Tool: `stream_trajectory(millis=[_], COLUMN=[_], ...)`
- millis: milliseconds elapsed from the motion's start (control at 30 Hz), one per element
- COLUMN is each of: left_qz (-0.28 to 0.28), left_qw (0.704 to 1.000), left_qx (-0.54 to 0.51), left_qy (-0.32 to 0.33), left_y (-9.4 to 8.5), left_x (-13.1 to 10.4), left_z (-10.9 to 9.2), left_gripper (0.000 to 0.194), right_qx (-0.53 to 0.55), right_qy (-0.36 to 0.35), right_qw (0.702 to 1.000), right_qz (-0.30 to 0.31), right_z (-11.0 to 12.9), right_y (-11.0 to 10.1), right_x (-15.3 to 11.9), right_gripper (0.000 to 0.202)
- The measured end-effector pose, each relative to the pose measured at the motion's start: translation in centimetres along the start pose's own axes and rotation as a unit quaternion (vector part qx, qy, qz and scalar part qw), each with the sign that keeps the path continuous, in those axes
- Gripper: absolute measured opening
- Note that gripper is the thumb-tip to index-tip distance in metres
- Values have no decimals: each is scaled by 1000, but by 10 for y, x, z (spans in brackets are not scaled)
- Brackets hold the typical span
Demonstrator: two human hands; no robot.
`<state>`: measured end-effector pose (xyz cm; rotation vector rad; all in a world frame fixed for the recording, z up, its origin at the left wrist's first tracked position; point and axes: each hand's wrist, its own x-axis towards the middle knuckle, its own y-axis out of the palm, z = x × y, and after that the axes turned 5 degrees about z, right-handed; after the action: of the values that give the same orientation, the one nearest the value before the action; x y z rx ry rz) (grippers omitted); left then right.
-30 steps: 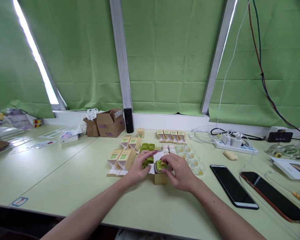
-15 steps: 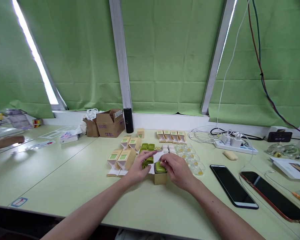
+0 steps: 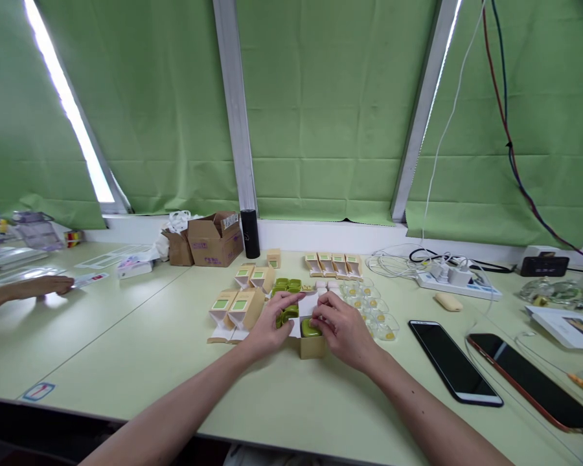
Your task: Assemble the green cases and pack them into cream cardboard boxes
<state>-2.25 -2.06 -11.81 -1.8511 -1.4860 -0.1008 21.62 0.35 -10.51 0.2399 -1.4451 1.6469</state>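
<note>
A small kraft box point(image 3: 312, 349) stands upright between my hands, with a glossy green container point(image 3: 311, 327) in its open top. My right hand point(image 3: 342, 327) bends over the box, its fingertips pressed together on the container's right edge. My left hand point(image 3: 273, 325) is at the box's left, thumb and fingers apart, holding nothing. Behind it lie more green containers point(image 3: 287, 285). Kraft boxes with green labels point(image 3: 245, 309) stand to the left. Small white pieces point(image 3: 326, 285) and clear plastic cups point(image 3: 386, 327) are beyond and beside my right hand.
Two phones point(image 3: 454, 362) lie at the right, near a power strip point(image 3: 483, 290) with cables. At the back are a row of kraft boxes point(image 3: 337, 265), a cardboard carton point(image 3: 214, 243) and a black cylinder point(image 3: 249, 234). Another person's hand point(image 3: 53, 285) reaches in at far left.
My right hand's fingers have shifted slightly up at the container, which sits a little lower in the box. The other person's hand has moved right across the table. My left hand stays put.
</note>
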Motion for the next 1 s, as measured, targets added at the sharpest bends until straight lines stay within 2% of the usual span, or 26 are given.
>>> stream_trajectory(millis=[567,833,1000], left_qz=[4,8,6], left_qw=[1000,1000,1000], left_qx=[-6,-3,-11], left_qy=[-12,-13,-15], left_y=[0,-1,-1], left_x=[-1,0,0], left_z=[3,-2,-4], left_gripper=[62,61,62], right_qx=[-13,-8,19], right_qy=[-6,2,7], right_qw=[1000,1000,1000], right_qz=[-4,18,4], right_z=[-3,-4,-3], right_y=[5,4,2], right_x=[-2,-3,-2], right_gripper=[15,17,19])
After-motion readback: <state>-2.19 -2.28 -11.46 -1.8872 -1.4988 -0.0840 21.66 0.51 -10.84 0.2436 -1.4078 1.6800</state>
